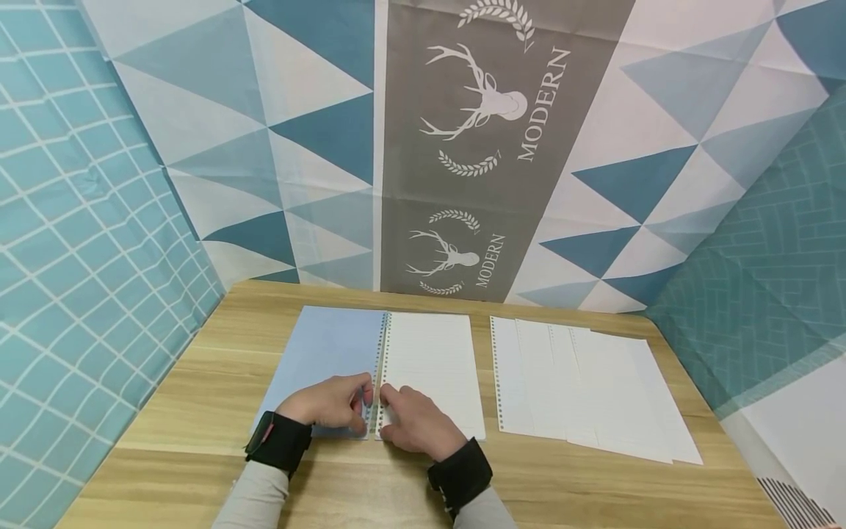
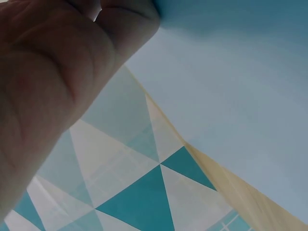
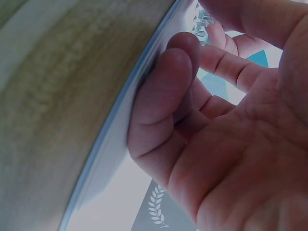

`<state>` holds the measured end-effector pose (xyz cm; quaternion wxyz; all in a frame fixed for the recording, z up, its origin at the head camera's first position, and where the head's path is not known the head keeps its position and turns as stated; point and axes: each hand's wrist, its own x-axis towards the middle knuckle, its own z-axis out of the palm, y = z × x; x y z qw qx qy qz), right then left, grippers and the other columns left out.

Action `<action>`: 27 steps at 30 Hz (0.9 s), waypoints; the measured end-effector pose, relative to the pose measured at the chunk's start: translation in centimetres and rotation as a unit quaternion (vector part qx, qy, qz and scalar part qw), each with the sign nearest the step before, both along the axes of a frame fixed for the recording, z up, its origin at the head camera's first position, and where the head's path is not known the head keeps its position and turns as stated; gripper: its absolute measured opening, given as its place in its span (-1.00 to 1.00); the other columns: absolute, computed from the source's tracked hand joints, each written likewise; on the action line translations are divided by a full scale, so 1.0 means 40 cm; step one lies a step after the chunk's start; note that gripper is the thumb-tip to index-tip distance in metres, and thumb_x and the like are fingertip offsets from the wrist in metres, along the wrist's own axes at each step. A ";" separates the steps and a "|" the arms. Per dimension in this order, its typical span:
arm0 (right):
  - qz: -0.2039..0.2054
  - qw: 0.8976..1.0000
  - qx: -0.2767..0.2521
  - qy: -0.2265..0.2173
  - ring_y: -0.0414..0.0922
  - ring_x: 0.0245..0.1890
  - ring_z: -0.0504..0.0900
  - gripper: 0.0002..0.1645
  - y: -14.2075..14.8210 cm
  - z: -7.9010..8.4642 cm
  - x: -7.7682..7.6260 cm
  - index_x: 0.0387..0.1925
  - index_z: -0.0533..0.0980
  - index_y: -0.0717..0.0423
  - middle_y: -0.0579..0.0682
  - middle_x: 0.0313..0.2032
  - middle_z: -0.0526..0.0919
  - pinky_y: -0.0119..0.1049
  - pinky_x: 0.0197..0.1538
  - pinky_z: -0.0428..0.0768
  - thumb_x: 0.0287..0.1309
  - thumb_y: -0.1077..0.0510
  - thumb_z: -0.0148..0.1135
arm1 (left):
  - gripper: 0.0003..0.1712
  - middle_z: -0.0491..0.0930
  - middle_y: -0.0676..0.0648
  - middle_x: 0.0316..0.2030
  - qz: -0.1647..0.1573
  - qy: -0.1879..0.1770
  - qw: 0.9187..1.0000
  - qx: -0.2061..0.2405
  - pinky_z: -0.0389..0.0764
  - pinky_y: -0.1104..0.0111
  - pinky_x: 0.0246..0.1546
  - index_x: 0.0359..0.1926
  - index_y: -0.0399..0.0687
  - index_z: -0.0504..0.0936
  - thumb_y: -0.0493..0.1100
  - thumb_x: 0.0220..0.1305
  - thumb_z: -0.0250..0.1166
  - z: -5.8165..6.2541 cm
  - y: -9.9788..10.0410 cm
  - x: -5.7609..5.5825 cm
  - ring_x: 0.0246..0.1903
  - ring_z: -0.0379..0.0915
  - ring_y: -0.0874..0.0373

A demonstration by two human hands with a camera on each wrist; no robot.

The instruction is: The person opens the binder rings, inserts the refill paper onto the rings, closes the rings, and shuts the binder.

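Note:
A loose-leaf notebook lies open on the table, with its pale blue cover [image 1: 333, 342] on the left and a stack of white pages [image 1: 432, 349] on the right. Along the middle runs the ring binding [image 1: 382, 345]; clear plastic rings [image 3: 201, 30] show in the right wrist view. My left hand [image 1: 330, 402] grips the binding from the cover side, near its lower end, with bent fingers. Opposite it, my right hand [image 1: 418, 422] grips the page side of the binding, fingers curled over the punched edge. Fingers partly hide the exact contact.
To the right, several loose punched sheets [image 1: 621, 389] overlap in a fan on the wooden table [image 1: 198, 397]. A patterned cloth backdrop [image 1: 317, 147] stands behind the table, with tiled-pattern cloth [image 1: 79, 220] along the left side.

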<state>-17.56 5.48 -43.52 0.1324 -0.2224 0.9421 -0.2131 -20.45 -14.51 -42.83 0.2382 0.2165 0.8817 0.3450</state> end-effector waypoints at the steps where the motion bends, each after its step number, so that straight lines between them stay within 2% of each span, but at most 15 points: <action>1: 0.002 1.000 0.000 0.001 -0.21 -0.44 0.36 -0.59 0.000 -0.001 -0.001 -0.05 0.44 -0.10 -0.15 -0.36 0.43 -0.38 -0.41 0.34 0.13 0.05 0.44 | -0.54 0.45 0.05 -0.55 0.002 -0.001 1.000 0.001 0.26 0.38 -0.53 -0.22 -0.10 0.45 -0.32 -0.15 0.50 0.000 0.000 0.000 -0.57 0.28 0.17; 12: 0.021 0.999 -0.030 0.001 -0.25 -0.45 0.33 -0.57 0.012 -0.009 -0.006 -0.05 0.44 -0.07 -0.18 -0.40 0.42 -0.43 -0.43 0.27 0.14 -0.01 0.47 | -0.54 0.48 0.04 -0.54 0.003 -0.003 1.000 0.004 0.27 0.39 -0.52 -0.25 -0.11 0.44 -0.34 -0.17 0.51 -0.002 0.002 -0.001 -0.55 0.31 0.17; 21: 0.021 1.000 -0.014 0.006 -0.23 -0.46 0.29 -0.65 0.004 -0.003 -0.004 -0.19 0.40 -0.05 -0.16 -0.43 0.39 -0.42 -0.43 0.23 0.17 0.03 0.45 | -0.55 0.47 0.03 -0.54 0.003 -0.005 1.000 0.006 0.27 0.38 -0.52 -0.25 -0.11 0.45 -0.35 -0.15 0.51 0.003 0.002 -0.002 -0.55 0.30 0.16; 27: 0.022 1.000 -0.015 0.003 -0.22 -0.47 0.27 -0.66 0.005 -0.002 -0.005 -0.20 0.40 -0.04 -0.16 -0.45 0.36 -0.41 -0.43 0.20 0.18 0.03 0.44 | -0.54 0.47 0.04 -0.55 0.006 -0.003 1.000 0.000 0.27 0.38 -0.52 -0.26 -0.10 0.46 -0.33 -0.15 0.53 0.001 0.003 -0.002 -0.55 0.31 0.16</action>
